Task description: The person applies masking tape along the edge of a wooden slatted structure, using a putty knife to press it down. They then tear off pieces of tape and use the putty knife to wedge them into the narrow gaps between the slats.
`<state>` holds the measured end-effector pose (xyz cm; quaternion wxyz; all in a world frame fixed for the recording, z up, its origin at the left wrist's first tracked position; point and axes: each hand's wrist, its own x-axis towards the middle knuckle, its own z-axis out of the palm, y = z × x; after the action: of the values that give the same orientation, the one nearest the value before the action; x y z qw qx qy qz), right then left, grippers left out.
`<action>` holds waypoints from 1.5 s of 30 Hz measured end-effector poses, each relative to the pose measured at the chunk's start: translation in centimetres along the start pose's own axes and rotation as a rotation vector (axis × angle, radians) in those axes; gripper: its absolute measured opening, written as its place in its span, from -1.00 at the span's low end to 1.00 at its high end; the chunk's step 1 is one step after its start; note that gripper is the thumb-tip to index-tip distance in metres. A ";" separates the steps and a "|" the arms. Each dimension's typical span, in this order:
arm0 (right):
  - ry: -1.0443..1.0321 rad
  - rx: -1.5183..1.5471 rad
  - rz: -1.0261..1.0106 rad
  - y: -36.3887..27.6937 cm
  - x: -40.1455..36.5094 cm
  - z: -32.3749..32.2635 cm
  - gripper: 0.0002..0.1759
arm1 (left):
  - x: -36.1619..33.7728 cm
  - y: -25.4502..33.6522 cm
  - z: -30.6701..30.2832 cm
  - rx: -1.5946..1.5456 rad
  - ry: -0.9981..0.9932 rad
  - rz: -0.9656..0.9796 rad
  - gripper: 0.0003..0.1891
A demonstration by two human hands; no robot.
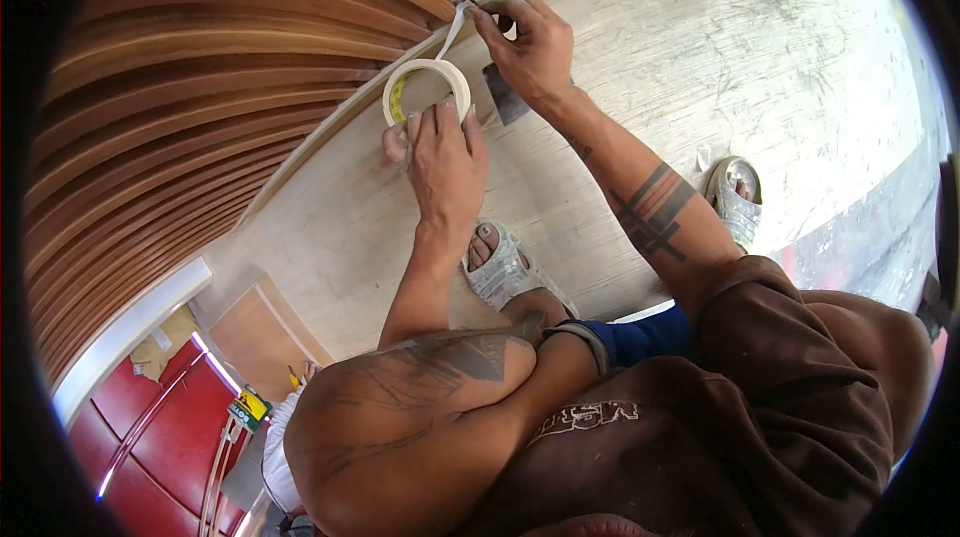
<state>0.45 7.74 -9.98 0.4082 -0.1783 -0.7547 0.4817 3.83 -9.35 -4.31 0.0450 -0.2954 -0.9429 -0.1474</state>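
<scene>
Resting within left grip (447,162), tape roll (428,65).

Cream masking tape roll (427,87) is sitting on edge in the left hand (445,162), yellow print showing inside its core, its free strip (455,29) running taut up to the seam (320,142) where the right hand (530,42) is pinning it

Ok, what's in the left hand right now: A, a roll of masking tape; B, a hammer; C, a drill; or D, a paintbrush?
A: the left hand grips a roll of masking tape, while the right hand holds the end of the pulled-out strip at the edge of the wooden slats.
</scene>
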 end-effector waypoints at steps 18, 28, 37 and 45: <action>-0.059 -0.111 0.043 -0.4 0.1 0.3 -0.80 | 0.2 -0.4 0.7 0.038 0.035 0.000 -0.74; -0.029 -0.164 0.044 -0.6 0.8 0.6 -0.73 | 0.7 -0.5 0.4 0.056 0.011 -0.019 -0.74; -0.093 -0.113 0.082 -0.4 0.8 -0.1 -0.74 | 0.8 -0.3 0.6 0.052 0.010 -0.041 -0.75; -0.275 0.051 0.124 -0.6 -0.3 -2.0 -0.76 | 0.8 -0.4 0.7 0.038 0.002 -0.048 -0.76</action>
<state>2.31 8.44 -9.23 0.2747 -0.1465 -0.7784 0.5451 2.89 -9.02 -4.97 0.0482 -0.2717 -0.9522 -0.1310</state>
